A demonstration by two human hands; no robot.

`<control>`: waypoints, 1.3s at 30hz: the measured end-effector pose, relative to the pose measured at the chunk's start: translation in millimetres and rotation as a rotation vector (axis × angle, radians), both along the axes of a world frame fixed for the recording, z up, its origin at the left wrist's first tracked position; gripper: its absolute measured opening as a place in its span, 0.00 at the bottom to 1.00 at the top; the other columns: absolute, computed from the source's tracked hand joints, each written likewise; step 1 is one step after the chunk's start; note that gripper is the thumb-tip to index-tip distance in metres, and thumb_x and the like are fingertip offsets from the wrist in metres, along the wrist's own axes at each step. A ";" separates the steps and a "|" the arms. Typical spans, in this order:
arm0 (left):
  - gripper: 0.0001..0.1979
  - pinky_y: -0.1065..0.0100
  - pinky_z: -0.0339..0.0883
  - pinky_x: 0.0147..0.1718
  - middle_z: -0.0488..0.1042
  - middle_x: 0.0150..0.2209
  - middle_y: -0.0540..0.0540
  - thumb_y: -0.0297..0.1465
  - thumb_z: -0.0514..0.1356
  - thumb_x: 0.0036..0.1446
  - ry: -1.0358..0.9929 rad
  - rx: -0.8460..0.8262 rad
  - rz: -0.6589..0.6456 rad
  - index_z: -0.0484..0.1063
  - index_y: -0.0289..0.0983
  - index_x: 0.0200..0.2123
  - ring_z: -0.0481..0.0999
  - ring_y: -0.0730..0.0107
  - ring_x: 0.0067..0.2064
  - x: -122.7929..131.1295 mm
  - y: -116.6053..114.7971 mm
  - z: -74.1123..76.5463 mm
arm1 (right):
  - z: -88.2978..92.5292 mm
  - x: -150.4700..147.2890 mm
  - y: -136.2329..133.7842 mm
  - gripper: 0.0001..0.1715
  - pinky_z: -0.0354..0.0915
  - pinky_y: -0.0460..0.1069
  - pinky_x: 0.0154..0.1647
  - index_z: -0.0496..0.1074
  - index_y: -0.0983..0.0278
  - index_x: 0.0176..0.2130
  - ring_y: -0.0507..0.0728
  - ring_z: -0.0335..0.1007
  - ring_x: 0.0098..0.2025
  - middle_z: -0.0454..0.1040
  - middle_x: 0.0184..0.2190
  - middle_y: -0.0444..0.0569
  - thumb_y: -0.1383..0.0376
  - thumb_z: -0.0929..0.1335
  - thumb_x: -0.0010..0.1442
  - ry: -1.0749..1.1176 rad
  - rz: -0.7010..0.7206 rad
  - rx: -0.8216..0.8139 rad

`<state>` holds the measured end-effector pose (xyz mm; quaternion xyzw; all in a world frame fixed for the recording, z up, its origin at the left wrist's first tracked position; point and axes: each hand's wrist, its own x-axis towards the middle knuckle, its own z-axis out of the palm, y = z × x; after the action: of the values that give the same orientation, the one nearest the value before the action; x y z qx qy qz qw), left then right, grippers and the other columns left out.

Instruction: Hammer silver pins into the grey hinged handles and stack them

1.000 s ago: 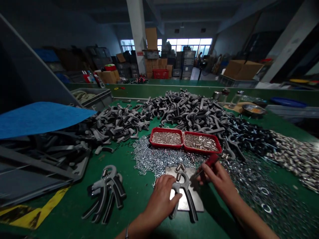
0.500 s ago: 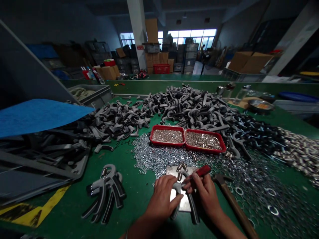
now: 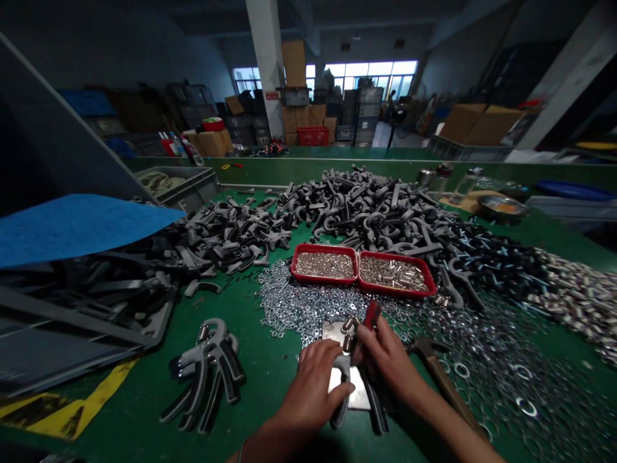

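My left hand (image 3: 313,379) presses down on a black and grey spring hand grip (image 3: 373,408), which lies on a bare steel plate (image 3: 333,332). My right hand (image 3: 385,357) is just above the grip's head, shut on a red-handled tool (image 3: 371,315). The tool's tip is hidden behind my fingers. Two steel pins stand up at the grip's head (image 3: 349,325). A wooden-handled hammer (image 3: 443,382) lies to the right of my right hand, on scattered steel washers.
Two red trays (image 3: 324,265) of small steel parts stand beyond the plate, on a heap of zinc nuts (image 3: 299,305). Heaps of grey grip handles (image 3: 371,212) cover the far bench. Assembled grips (image 3: 205,373) lie to the left; a blue sheet (image 3: 72,231) and grey crate (image 3: 178,183) are beyond.
My right hand has moved left, closer to the grip's head, and the red-handled tool has swung from leaning right to nearly upright. The hammer has come into view as my head shifted.
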<state>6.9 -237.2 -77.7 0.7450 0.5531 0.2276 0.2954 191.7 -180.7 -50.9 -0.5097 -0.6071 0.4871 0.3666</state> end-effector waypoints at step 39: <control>0.13 0.53 0.58 0.50 0.75 0.42 0.34 0.21 0.48 0.66 0.645 0.409 0.105 0.73 0.31 0.41 0.70 0.52 0.48 -46.9 218.3 45.9 | 2.8 -46.9 200.5 0.06 0.64 0.57 0.48 0.70 0.65 0.37 0.58 0.70 0.43 0.73 0.37 0.47 0.63 0.67 0.65 -0.589 0.012 0.470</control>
<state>-40.0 -18.9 -31.8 0.7927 0.5979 0.1020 -0.0607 144.8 19.8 -48.1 -0.5263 -0.7847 0.1693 0.2804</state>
